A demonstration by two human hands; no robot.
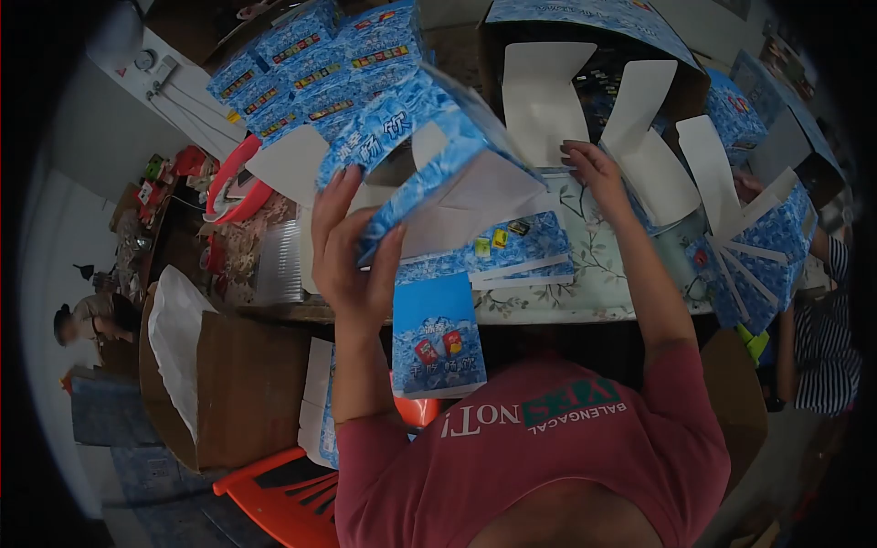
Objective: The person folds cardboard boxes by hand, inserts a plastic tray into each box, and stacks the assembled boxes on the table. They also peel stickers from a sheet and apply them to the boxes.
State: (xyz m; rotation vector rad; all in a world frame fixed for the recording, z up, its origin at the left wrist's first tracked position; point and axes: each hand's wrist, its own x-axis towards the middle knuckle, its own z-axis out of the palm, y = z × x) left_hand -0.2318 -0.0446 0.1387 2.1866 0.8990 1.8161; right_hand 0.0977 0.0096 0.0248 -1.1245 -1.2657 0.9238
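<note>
My left hand grips a blue ice-patterned carton, fingers on its outside wall and thumb along the near edge. The carton is tilted, its pale inside and end flaps showing. To the right, my right hand has its fingers apart and slightly bent, fingertips beside the white flap of an open carton. Below the held carton, flat printed cartons lie on the table, and a blue printed box juts over its front edge.
Finished-looking blue boxes are stacked at the back left. A large dark-sided box stands behind the open cartons. At the right, a person's arm is beside more cartons. A brown cardboard box and an orange chair are at left.
</note>
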